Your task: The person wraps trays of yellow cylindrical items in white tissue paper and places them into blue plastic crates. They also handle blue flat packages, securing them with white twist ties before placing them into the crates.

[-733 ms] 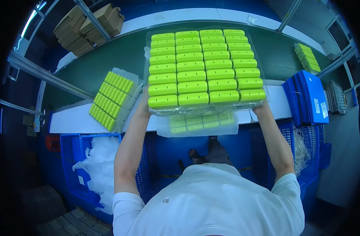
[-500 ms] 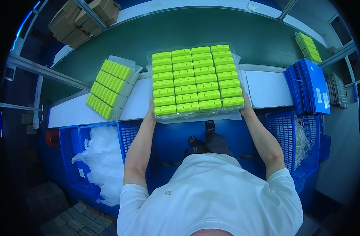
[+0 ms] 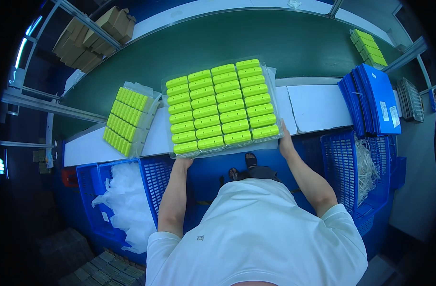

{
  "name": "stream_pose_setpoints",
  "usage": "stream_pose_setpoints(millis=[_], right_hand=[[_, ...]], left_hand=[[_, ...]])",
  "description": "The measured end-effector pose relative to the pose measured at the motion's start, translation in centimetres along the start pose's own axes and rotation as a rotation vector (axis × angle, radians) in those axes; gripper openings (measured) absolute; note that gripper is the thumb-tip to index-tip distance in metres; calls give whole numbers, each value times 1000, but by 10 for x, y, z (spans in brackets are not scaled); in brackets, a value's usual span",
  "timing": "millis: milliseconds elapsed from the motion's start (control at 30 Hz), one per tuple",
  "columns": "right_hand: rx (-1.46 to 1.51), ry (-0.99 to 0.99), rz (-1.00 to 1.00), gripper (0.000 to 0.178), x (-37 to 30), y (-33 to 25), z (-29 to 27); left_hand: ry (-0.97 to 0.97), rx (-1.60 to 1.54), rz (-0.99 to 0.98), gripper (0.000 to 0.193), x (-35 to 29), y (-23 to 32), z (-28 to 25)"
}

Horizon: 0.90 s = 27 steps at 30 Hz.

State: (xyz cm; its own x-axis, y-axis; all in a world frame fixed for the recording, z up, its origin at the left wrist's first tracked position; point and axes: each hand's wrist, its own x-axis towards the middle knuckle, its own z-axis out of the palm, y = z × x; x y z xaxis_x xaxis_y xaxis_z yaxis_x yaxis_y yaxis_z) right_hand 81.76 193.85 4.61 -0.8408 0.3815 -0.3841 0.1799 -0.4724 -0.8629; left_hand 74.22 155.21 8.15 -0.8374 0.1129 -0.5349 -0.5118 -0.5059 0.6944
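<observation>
A clear plastic tray (image 3: pixel 237 146), filled with rows of lime-green rounded blocks (image 3: pixel 218 109), lies in front of me across the white worktop and the green surface. More clear plastic shows in layers at its near edge, with a white sheet sticking out at the right. My left hand (image 3: pixel 183 162) grips the near left corner from below, its fingers partly under the tray. Against the near right side, my right hand (image 3: pixel 285 140) is closed on the tray's edge, with its fingertips partly hidden.
A smaller-looking stack of green-filled trays (image 3: pixel 127 119) stands at the left. Blue folders (image 3: pixel 370 102) lean at the right, near another green stack (image 3: pixel 369 47). Below the worktop are a blue crate with white sheets (image 3: pixel 127 200) and a blue basket (image 3: pixel 339 167) with stringy scraps.
The tray has moved left and turned slightly, its right end now farther away. My left hand has slid from the tray's left side to under its near left corner; the view has shifted a little.
</observation>
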Motion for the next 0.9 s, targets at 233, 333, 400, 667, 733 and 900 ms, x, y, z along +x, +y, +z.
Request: stream_pose_setpoints(millis=[233, 333, 400, 667, 733, 900], right_hand=[[-6, 344, 87, 76, 120, -40, 23], [-178, 417, -18, 68, 151, -65, 36], [-135, 406, -213, 64, 159, -67, 26], [-176, 289, -49, 59, 47, 3, 37], [-282, 261, -77, 58, 44, 0, 47], [-341, 98, -136, 57, 69, -18, 23]], left_hand=[[78, -16, 40, 48, -5, -83, 41], [2, 41, -21, 66, -21, -113, 40], [54, 122, -98, 76, -19, -96, 15], [-54, 306, 15, 68, 84, 54, 55], [-71, 299, -41, 67, 108, 61, 80], [-111, 224, -141, 66, 128, 38, 115]])
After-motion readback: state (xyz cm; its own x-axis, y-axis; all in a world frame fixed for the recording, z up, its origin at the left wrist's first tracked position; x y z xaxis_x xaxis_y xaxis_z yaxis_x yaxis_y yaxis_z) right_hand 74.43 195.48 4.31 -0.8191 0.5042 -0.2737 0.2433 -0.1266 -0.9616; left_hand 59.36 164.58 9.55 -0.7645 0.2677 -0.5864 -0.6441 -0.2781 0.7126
